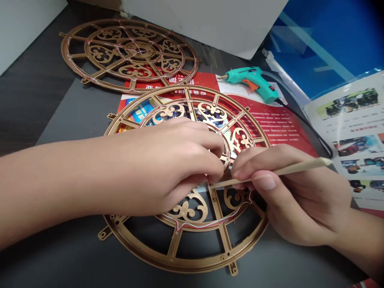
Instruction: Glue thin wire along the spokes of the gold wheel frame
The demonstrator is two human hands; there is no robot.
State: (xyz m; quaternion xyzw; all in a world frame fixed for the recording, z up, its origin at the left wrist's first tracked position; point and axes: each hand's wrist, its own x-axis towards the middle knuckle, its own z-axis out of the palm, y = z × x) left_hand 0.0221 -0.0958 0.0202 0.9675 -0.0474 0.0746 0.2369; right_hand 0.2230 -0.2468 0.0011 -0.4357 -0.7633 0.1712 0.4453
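Note:
A round, gold-coloured openwork frame with spokes and scroll ornaments lies flat in front of me. Thin red and white wire runs along its inner ring. My left hand reaches across the frame, fingers curled down near the hub; whatever its fingertips pinch is hidden. In my right hand is a slim pale wooden stick, held like a pen between thumb and fingers. The stick's tip touches, or nearly touches, a spoke just beside my left fingertips.
Behind lies a second gold frame with similar wire. A teal glue gun with an orange trigger rests on a red printed sheet, its black cord trailing right. A white box stands at the back. Printed pages lie right.

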